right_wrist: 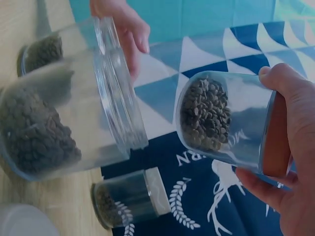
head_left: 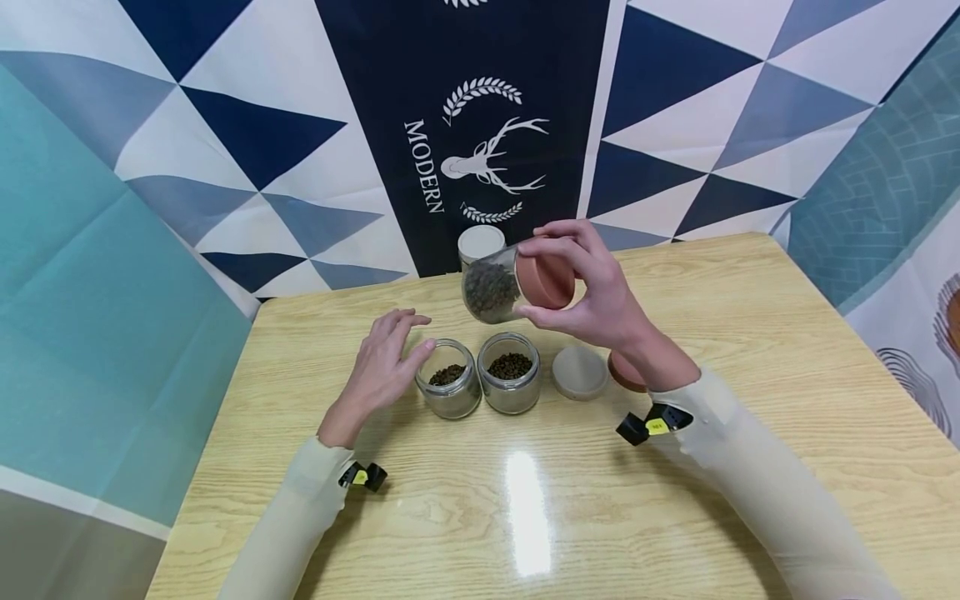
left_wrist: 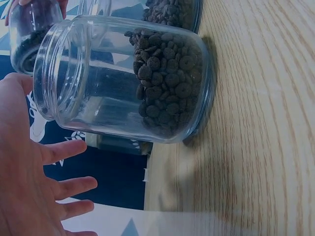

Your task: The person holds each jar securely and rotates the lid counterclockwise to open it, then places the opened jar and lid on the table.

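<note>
My right hand (head_left: 592, 287) grips the terracotta lid (head_left: 546, 282) of a glass jar (head_left: 491, 292), held tilted in the air above and behind two lidless jars. Dark pieces lie in the held jar's bottom end, as the right wrist view also shows. My left hand (head_left: 386, 358) is beside the left lidless jar (head_left: 450, 392), fingers spread and holding nothing; in the left wrist view its thumb is near the jar's rim (left_wrist: 47, 73). Touching or almost touching that jar is the right lidless jar (head_left: 512, 387). Both contain brown pellets.
A white-lidded jar (head_left: 481, 243) stands at the table's back edge, partly behind the held jar. Right of the lidless jars lie a white lid (head_left: 580, 372) and a terracotta lid (head_left: 626, 372), the latter partly hidden by my right wrist. Patterned cloth hangs behind the wooden table (head_left: 420, 517).
</note>
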Tool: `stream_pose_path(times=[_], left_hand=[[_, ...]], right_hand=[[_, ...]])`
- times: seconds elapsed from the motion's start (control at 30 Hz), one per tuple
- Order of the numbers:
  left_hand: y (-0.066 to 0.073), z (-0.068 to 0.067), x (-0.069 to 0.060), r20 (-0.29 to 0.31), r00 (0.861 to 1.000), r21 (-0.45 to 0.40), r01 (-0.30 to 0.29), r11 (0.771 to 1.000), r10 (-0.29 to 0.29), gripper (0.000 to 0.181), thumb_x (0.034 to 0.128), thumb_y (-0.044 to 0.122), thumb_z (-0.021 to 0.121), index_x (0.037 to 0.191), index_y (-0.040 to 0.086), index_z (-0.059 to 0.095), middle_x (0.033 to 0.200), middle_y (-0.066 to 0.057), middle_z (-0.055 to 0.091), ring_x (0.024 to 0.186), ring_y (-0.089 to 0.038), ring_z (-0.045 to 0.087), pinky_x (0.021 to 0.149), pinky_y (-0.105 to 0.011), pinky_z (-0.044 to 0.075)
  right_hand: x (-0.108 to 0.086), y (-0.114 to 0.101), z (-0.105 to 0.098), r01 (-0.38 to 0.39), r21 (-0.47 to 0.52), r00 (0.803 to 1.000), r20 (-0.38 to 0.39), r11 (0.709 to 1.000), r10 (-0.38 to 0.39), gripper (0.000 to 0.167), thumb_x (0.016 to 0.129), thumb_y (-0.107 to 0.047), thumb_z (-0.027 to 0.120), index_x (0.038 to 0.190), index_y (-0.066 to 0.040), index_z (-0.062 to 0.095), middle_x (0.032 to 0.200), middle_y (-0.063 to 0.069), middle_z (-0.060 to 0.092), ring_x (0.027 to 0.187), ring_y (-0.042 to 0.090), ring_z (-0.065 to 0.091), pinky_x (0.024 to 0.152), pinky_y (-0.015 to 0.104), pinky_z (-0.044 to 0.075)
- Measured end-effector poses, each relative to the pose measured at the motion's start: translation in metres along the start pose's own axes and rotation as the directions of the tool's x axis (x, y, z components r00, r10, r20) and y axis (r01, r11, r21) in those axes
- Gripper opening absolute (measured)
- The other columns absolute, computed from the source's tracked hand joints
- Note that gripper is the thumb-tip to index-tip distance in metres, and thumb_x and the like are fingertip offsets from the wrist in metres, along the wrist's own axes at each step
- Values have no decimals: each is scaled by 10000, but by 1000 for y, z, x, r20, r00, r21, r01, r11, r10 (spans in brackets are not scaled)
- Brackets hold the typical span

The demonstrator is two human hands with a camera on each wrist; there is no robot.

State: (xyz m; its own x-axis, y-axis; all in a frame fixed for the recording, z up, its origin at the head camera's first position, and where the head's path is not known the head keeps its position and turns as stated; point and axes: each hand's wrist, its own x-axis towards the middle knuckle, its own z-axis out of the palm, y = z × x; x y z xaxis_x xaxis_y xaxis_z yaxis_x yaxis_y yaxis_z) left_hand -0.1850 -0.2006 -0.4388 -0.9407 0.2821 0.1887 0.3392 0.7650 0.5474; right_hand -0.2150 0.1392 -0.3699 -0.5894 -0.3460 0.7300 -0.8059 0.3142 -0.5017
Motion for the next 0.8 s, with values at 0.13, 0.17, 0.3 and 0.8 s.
stream_pose_path(times=[0.13, 0.17, 0.3, 0.8], left_hand=[[0, 0, 0, 2, 1000, -1, 0, 1000, 0, 559, 1125, 447, 558, 1553, 94, 629, 1722, -257, 499, 1648, -515, 405, 1284, -809, 352], [0, 0, 0, 2, 1000, 0, 1, 1000, -1, 561, 1126, 449, 557, 1554, 94, 629, 1723, -256, 499, 1647, -513, 406, 1285, -809, 352], [0, 0, 0, 3, 1000, 5, -1, 1000, 1, 575, 1126, 462, 548, 1557, 90, 627, 1720, -260, 500, 1649, -509, 405, 1291, -804, 350], [11, -27, 11, -115, 987, -48, -116, 992, 110, 582, 1093, 393, 509, 1555, 54, 612, 1672, -233, 577, 1616, -483, 466, 1314, -770, 336]], right_hand=[[-4, -6, 0, 12, 43, 1000, -15, 999, -12, 643, 902, -395, 956, 1404, -66, 725, 1490, 304, 562, 1436, 299, 540, 1127, 190, 492], [-5, -8, 0, 12, 52, 1000, -19, 999, -11, 666, 922, -477, 927, 1400, -61, 725, 1488, 306, 563, 1441, 256, 532, 1123, 191, 492], [-9, -12, -1, 12, 75, 1000, -27, 997, -10, 769, 948, -657, 823, 1389, -35, 721, 1480, 324, 562, 1435, 120, 501, 1039, 188, 498], [-15, -15, -1, 18, 96, 1000, -22, 995, -16, 762, 940, -613, 853, 1386, -10, 719, 1489, 316, 558, 1442, 114, 526, 1139, 209, 494]])
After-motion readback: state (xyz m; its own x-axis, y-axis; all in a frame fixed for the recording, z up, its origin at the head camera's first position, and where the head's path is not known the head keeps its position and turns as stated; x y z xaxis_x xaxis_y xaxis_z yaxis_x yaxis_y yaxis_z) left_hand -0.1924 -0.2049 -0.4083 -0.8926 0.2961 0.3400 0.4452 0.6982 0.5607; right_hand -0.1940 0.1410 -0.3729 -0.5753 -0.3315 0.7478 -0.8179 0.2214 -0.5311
